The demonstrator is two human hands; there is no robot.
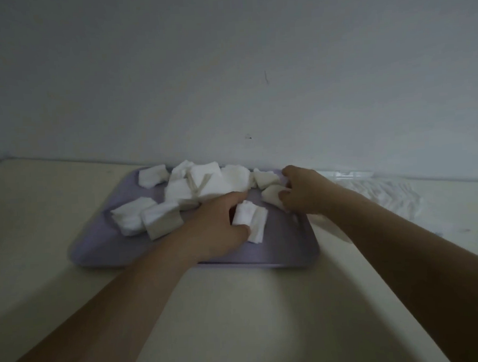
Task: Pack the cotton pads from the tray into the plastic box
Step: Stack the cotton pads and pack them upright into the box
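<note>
Dim light falls on a pale bench [239, 305] set against a plain grey-white wall [226, 70] that carries a few small dark marks and no writing; no brand, label or lettering can be read anywhere in view. On the bench lies a lilac tray [102, 243], its far edge close to the wall. White cotton pads [204, 180], loose and partly folded, are heaped across the tray's far half, beyond both hands, with more pads [140, 216] to the left of the left hand, one of them turned so a greyer side shows. The left hand [215, 229] rests low on the middle of the tray, its fingers [233, 200] curled around a folded pad [251, 219]: the thumb lies under the pad's near edge and the other fingers arch over its far side, so the pad is pinched between them while it seems to lie on the tray floor. The right hand [305, 191] is at the tray's far right corner, its fingers [284, 196] bent inward and closed on another pad [271, 194], which sits just left of them and touches the knuckles. Right of the right hand, off the tray, a clear plastic box [345, 175] lies against the wall; it is blurred, and whether it holds any pads cannot be told. Nearer than the box and just past the right forearm lies a crumpled clear bag [385, 198] on the bench.
</note>
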